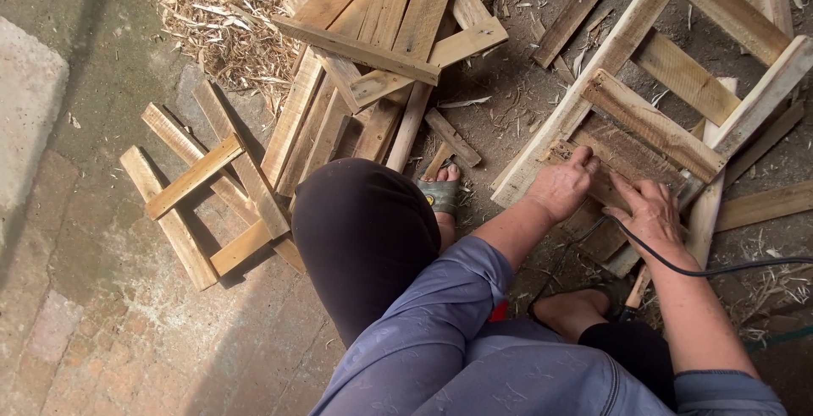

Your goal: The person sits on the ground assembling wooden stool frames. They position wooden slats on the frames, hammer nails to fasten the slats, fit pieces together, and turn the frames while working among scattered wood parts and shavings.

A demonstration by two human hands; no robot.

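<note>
We sit low on the dirt floor (508, 103), hemmed in by timber: a heap of planks (381, 35) ahead and a small nailed frame (203, 204) to our left, with bare floor only at far left. Our left hand (561, 186) lies flat, grip open and holding nothing, on a dark slat (627, 155) inside the slatted frame (652, 69). Our right hand (648, 211) rests just beside it, fingers spread, on the same slat. A black cable (720, 270) crosses our right wrist.
</note>
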